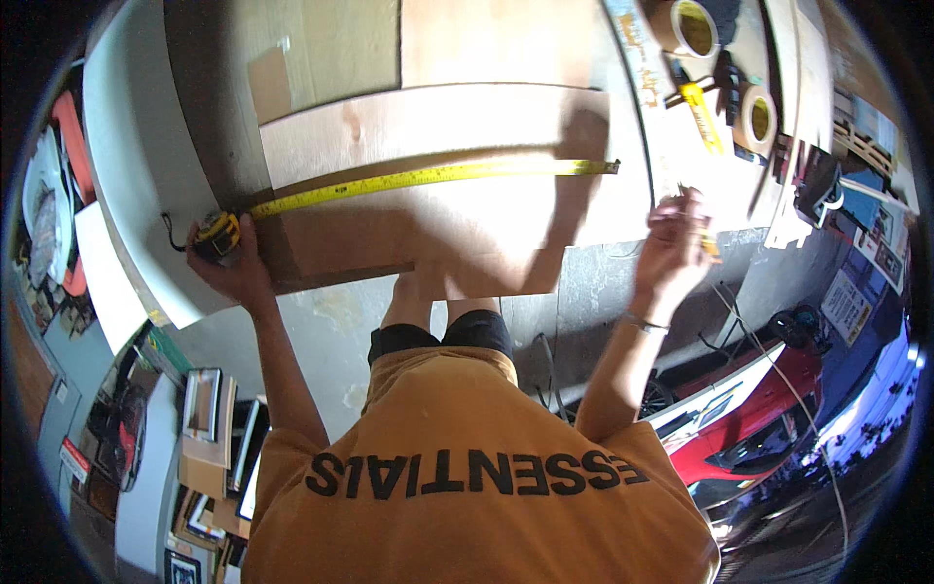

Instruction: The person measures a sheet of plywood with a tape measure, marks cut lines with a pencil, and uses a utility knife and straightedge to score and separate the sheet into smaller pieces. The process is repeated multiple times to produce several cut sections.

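White printed signs (844, 304) lean at the right edge.

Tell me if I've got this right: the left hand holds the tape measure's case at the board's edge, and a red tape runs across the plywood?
Not quite. In the head view the left hand does hold the case at the edge of the plywood board, but the tape stretched across it is yellow, not red.
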Tool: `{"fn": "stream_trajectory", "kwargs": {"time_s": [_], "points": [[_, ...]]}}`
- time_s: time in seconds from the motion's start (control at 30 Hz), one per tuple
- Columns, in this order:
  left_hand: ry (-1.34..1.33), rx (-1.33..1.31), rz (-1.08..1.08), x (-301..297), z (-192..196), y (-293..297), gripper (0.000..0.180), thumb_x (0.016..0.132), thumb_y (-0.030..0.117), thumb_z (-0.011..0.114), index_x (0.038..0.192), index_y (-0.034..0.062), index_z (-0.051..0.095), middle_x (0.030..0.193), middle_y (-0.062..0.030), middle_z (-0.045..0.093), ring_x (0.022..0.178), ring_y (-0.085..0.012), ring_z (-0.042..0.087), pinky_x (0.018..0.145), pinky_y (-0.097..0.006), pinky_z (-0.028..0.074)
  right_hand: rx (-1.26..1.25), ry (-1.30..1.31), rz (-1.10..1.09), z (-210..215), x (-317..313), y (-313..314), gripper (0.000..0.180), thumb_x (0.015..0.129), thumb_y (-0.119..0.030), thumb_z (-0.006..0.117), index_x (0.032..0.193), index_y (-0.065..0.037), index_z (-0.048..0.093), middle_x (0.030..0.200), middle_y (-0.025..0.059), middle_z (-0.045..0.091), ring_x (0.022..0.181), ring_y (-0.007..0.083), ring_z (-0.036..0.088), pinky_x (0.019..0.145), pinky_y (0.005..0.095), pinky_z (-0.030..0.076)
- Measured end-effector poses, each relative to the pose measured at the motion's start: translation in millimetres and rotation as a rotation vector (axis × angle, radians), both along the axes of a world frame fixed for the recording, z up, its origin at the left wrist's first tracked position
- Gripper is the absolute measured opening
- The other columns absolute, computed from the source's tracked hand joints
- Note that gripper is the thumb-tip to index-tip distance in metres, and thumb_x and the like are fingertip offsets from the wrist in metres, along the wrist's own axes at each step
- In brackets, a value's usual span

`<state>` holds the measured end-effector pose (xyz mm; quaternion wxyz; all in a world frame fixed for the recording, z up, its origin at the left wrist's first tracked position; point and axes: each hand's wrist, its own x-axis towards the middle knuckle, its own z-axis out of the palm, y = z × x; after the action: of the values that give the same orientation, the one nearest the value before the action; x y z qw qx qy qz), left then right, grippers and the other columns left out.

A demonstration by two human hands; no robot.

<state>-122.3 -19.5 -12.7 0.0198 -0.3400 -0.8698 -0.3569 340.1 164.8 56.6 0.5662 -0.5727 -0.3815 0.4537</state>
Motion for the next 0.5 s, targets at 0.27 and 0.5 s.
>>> {"fn": "stream_trajectory", "kwargs": {"time_s": [0.27, 0.5], "points": [[-0.017, 0.084, -0.082, 29, 46, 27, 0.076, 0.086, 0.035, 0.084, 0.14, -0.002, 0.045, 0.133, -0.0234, 0.053, 0.127, -0.035, 0.054, 0.107, -0.047, 0.047, -0.387, -1.488, 0.301, 28, 154, 104, 0.043, 0.098, -0.046, 0.064, 0.096, -0.004, 0.066, 0.09, 0.0231, 0.072, 0.088, 0.0426, 0.07, 0.073, 0.0514, 0.052], [-0.109, 0.119, -0.198, 72, 87, 65, 0.068, 0.086, 0.02, 0.083, 0.139, -0.0014, 0.046, 0.13, -0.0208, 0.056, 0.122, -0.0332, 0.058, 0.108, -0.044, 0.046, 0.196, -1.42, 0.607, -17, 116, 157, 0.04, 0.093, -0.031, 0.071, 0.122, -0.006, 0.06, 0.112, 0.0174, 0.063, 0.11, 0.0381, 0.06, 0.094, 0.0465, 0.05]]}}
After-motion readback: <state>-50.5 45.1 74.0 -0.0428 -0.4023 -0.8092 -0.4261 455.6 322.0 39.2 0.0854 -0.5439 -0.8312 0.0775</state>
